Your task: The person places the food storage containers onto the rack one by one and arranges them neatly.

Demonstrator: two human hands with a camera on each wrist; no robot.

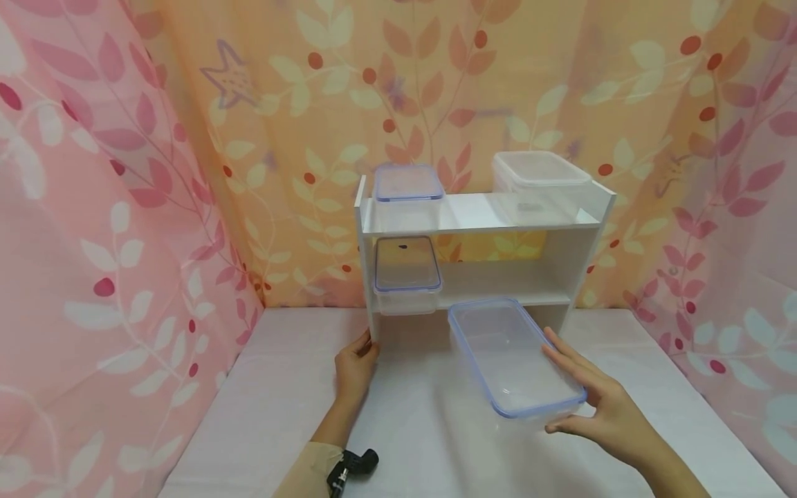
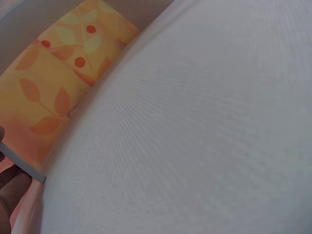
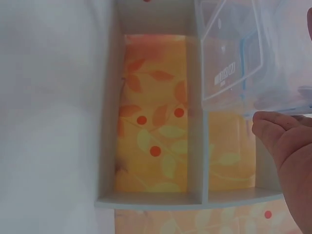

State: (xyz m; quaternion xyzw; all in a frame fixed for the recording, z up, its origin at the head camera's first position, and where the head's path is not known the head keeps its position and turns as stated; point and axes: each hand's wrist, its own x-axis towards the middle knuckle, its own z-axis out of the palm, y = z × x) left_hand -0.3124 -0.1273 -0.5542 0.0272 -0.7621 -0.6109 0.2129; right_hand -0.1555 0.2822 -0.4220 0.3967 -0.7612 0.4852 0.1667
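My right hand (image 1: 600, 408) holds a clear plastic food container (image 1: 517, 360) with a blue-rimmed lid. Thumb and fingers span its right end, and it is tilted in front of the white shelf unit (image 1: 504, 277). From the right wrist view, the container's clear wall (image 3: 229, 58) overlaps the shelf boards. Low on the unit's left side, my left hand (image 1: 355, 370) pinches the upright panel near the table; the left wrist view shows its fingers (image 2: 14, 187) on either side of the panel edge (image 2: 24, 165).
On the top board stand a blue-lidded container (image 1: 407, 194) at left and a white-lidded container (image 1: 542, 183) at right. Another blue-rimmed container (image 1: 407, 273) occupies the middle board's left end. The table (image 1: 274, 387) has a white cover, and patterned curtains (image 1: 299, 138) surround it.
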